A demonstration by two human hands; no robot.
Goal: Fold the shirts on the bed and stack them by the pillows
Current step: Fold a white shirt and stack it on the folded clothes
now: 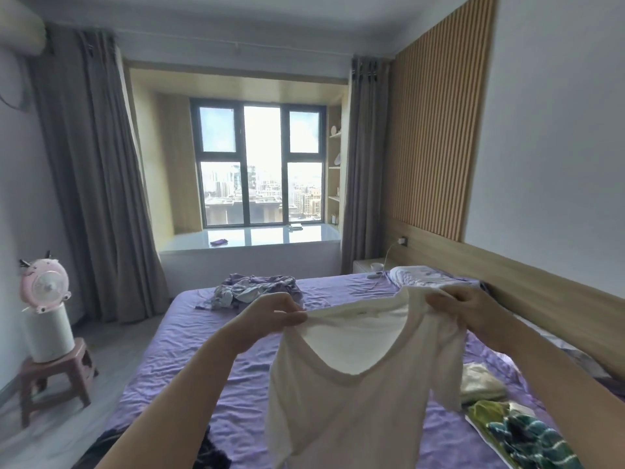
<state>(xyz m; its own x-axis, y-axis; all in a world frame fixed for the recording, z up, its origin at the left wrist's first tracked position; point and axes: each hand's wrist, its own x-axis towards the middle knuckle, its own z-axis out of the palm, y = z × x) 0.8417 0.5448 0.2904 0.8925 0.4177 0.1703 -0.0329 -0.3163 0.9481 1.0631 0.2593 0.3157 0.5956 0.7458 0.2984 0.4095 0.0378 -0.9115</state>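
A white shirt (351, 394) hangs in the air over the purple bed (203, 360), its neckline facing me. My left hand (274, 316) pinches its left shoulder and my right hand (463, 306) grips its right shoulder. A folded cream shirt (480, 380) and a green and teal patterned shirt (521, 434) lie on the bed at the right. A crumpled heap of purple and grey clothes (253, 289) lies at the bed's far side. A pillow (422, 275) lies by the headboard at the far right. A dark garment (213, 451) shows at the near edge.
A wooden headboard (507, 275) runs along the right wall. A white nightstand (368, 265) with a cup stands beyond the bed. At the left a pink fan (44, 286) sits on a white cylinder atop a pink stool (50, 374). Curtains frame the window bench.
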